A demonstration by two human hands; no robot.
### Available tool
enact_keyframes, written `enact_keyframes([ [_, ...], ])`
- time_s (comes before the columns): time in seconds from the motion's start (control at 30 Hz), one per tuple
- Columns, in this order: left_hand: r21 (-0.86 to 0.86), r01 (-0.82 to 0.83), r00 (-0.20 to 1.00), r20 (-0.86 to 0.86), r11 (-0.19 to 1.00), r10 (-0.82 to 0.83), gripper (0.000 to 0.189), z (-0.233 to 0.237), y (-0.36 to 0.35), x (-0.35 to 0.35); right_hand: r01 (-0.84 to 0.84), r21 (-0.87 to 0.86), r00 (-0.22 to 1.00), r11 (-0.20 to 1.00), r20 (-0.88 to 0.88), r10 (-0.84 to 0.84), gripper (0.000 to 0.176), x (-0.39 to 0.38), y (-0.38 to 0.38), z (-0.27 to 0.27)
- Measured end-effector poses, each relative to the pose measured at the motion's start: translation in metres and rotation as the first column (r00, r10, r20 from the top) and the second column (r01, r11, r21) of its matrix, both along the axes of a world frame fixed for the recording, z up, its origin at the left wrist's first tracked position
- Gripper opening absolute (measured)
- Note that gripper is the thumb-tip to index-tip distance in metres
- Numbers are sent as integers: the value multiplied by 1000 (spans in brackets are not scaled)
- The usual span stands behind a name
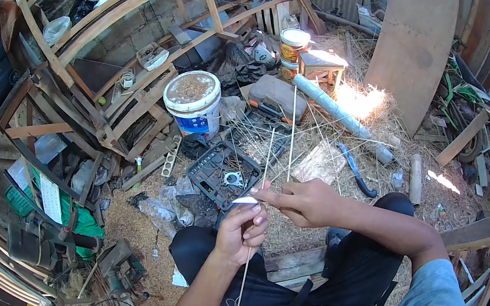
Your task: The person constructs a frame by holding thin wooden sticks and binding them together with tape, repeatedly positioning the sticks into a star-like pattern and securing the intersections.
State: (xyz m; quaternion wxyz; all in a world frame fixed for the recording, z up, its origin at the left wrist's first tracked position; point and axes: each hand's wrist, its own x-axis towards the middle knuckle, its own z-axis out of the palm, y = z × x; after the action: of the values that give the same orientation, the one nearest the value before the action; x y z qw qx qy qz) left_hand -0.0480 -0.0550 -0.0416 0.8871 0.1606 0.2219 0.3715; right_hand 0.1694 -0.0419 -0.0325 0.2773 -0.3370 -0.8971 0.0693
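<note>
I sit with dark trousers over a floor of sawdust and straw. My left hand (240, 232) is closed around a small knife whose pale blade (245, 200) points to the right. My right hand (305, 201) pinches thin pale strips (290, 137) that rise forward and away from me. One long strip (240, 297) runs back down past my left wrist toward my lap. The blade touches the strips between the two hands.
A white bucket (193, 104) of brownish stuff stands ahead, next to a wooden frame (124, 95). A black tool-case tray (222, 172) lies in front of my knees. A grey pipe (340, 114), a small stool (321, 64), a paint can (293, 43) and a plywood sheet (421, 28) are at right.
</note>
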Motion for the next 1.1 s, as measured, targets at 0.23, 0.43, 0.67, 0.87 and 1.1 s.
enact_keyframes([
  [0.23,-29,-25,999,-31,999,24,48,-2,0,0,105,40,994,994,36,-106,64,5,4,2],
  [0.43,37,29,1000,8,999,-29,51,1,0,-1,138,64,990,988,-24,-137,62,9,11,5],
  [0.67,-3,53,996,71,999,-53,53,1,-3,-1,234,34,971,972,-56,-232,59,20,22,9],
  [0.87,1,94,993,70,996,-94,53,-1,-4,1,322,8,933,947,-172,-316,56,35,39,9],
  [1.1,-23,113,987,116,993,-109,52,-5,-8,-2,449,-264,782,853,-347,-519,42,69,58,16],
])
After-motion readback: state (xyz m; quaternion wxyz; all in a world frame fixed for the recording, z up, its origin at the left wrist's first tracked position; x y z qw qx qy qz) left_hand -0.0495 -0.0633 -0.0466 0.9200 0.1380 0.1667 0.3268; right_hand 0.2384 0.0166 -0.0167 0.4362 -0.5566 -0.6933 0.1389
